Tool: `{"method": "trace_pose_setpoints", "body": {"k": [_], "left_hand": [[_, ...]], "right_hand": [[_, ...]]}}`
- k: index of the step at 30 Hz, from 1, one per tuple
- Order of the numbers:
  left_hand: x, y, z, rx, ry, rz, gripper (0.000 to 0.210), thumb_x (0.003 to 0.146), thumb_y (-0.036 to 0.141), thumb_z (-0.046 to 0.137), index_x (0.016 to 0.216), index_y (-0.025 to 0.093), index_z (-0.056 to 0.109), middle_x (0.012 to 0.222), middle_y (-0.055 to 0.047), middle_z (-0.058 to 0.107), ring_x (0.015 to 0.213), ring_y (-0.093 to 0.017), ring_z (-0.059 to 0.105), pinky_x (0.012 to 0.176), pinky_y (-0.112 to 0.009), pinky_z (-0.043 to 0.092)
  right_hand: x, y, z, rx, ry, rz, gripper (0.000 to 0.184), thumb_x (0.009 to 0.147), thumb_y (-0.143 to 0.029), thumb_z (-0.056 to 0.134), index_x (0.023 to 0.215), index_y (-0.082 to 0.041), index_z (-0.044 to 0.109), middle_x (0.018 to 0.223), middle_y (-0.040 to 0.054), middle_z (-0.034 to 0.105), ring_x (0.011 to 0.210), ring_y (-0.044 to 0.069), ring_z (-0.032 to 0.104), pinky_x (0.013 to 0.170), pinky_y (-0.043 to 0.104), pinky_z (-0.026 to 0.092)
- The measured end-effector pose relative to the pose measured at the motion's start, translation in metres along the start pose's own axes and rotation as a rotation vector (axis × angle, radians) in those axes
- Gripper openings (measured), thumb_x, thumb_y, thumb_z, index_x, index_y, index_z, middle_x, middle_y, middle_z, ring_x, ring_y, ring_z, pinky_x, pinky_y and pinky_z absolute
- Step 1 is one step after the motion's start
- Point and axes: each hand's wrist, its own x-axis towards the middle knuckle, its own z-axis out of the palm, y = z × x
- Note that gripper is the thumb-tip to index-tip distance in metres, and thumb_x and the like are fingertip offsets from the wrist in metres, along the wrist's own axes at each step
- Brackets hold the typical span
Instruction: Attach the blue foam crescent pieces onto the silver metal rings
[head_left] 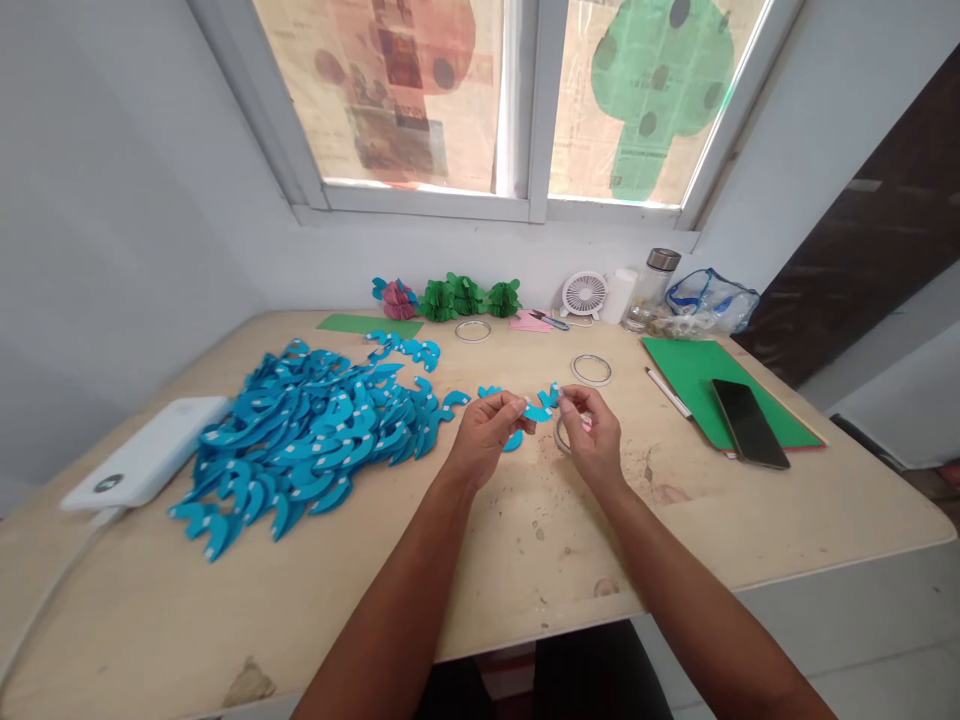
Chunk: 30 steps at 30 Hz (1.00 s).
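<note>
My left hand (491, 432) pinches a curved blue paper cutout (537, 412) between thumb and fingers. Close to its right, my right hand (594, 432) has thumb and forefinger pressed together at the edge of blue paper (553, 394) bearing a white patch; what exactly sits in that pinch is too small to make out. Behind the right fingers lies a roll of tape (561, 438), partly hidden. Other loose blue cutouts (513, 441) rest on the table around the hands. At the left spreads a large heap of blue paper cutouts (322, 420), many with small white squares.
A white power bank (146, 455) with a cable lies left on the wooden table (487, 590). Tape rolls (592, 370), folded green paper shapes (465, 295), scissors-like snips (550, 320), a small fan (584, 294) and a bottle (652, 290) stand behind. A phone (750, 423) covers green sheets (694, 375).
</note>
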Motion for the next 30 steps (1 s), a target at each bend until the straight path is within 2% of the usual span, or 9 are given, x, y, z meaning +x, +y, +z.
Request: {"method": "trace_pose_setpoints", "body": {"k": [3,9,12,16,23,30], "left_hand": [[-0.001,-0.002,0.000,0.059,-0.041,0.025,0.024,0.070,0.036,0.065,0.060,0.015,0.058,0.061,-0.001,0.060,0.058,-0.012,0.055,0.061,-0.026,0.043],[0.001,-0.006,-0.003,0.174,-0.056,0.058,0.025,0.073,0.038,0.063,0.062,0.016,0.059,0.061,-0.002,0.060,0.062,-0.013,0.055,0.064,-0.025,0.044],[0.000,-0.007,-0.002,0.206,-0.076,0.056,0.026,0.073,0.040,0.063,0.062,0.016,0.060,0.061,-0.002,0.061,0.061,-0.013,0.055,0.065,-0.025,0.044],[-0.001,-0.006,0.002,0.237,-0.096,0.028,0.027,0.072,0.042,0.063,0.061,0.017,0.061,0.060,-0.003,0.062,0.060,-0.014,0.055,0.064,-0.026,0.044],[-0.001,-0.008,0.005,0.174,-0.070,-0.058,0.031,0.071,0.046,0.062,0.064,0.016,0.061,0.060,-0.004,0.063,0.058,-0.014,0.055,0.060,-0.026,0.045],[-0.001,-0.012,0.011,0.273,0.019,0.005,0.024,0.069,0.038,0.066,0.059,0.017,0.060,0.052,-0.001,0.059,0.052,-0.012,0.051,0.056,-0.024,0.043]], "right_hand": [[0.001,0.010,0.003,0.138,0.048,0.157,0.025,0.085,-0.035,0.048,0.103,-0.019,0.054,0.087,0.0048,0.062,0.080,0.016,0.058,0.070,0.030,0.045],[0.004,0.016,0.004,0.216,0.156,0.290,0.039,0.081,-0.036,0.050,0.117,-0.021,0.045,0.094,0.0049,0.059,0.076,0.014,0.057,0.064,0.026,0.045],[0.005,0.014,0.004,0.320,0.149,0.359,0.043,0.079,-0.036,0.053,0.118,-0.020,0.044,0.083,0.0023,0.060,0.072,0.014,0.058,0.063,0.027,0.045],[0.006,0.015,0.005,0.416,0.139,0.363,0.052,0.072,-0.031,0.061,0.119,-0.020,0.042,0.068,-0.0038,0.056,0.065,0.013,0.056,0.062,0.026,0.044],[0.008,0.022,0.005,0.404,0.167,0.360,0.055,0.068,-0.029,0.063,0.118,-0.019,0.043,0.063,-0.0060,0.053,0.060,0.011,0.053,0.058,0.024,0.042],[0.008,0.022,0.005,0.369,0.125,0.356,0.054,0.068,-0.029,0.064,0.117,-0.019,0.045,0.062,-0.0060,0.055,0.058,0.011,0.053,0.057,0.024,0.041]]}}
